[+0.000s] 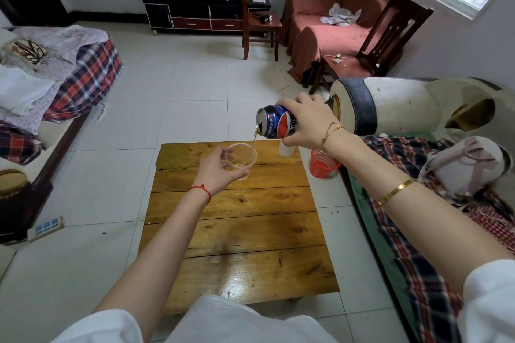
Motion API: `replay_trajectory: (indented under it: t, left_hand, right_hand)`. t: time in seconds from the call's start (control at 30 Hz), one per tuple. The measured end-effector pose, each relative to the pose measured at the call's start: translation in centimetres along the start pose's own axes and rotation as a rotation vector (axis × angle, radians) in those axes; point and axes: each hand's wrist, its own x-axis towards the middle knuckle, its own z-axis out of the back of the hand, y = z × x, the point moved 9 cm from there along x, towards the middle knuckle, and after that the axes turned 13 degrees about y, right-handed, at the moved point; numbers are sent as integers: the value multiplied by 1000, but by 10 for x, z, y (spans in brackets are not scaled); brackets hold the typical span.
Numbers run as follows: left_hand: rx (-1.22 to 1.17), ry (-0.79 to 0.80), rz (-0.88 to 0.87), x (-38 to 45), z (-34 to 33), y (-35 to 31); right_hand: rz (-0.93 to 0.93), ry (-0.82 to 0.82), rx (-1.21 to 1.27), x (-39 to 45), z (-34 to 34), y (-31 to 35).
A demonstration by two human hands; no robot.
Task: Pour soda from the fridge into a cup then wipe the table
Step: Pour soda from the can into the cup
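The low table is plank wood, varnished to a gloss that throws back window light near its front edge. On its far corner lies a matt, coarse-woven olive cloth. The cup is thin clear plastic, smooth. The soda can is shiny printed metal with a bare silvery rim. Beside the table, the red basket is perforated plastic, and the floor tiles look glazed.

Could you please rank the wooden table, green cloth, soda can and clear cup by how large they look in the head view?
1. wooden table
2. green cloth
3. and 4. soda can and clear cup: alike, no ranking.
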Motion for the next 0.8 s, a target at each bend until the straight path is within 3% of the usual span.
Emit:
replay_trajectory:
  t: [0.8]
  left_hand:
    - [-4, -2, -3, -8, 0, 0]
  right_hand:
    - [19, 18, -3, -2, -4, 12]
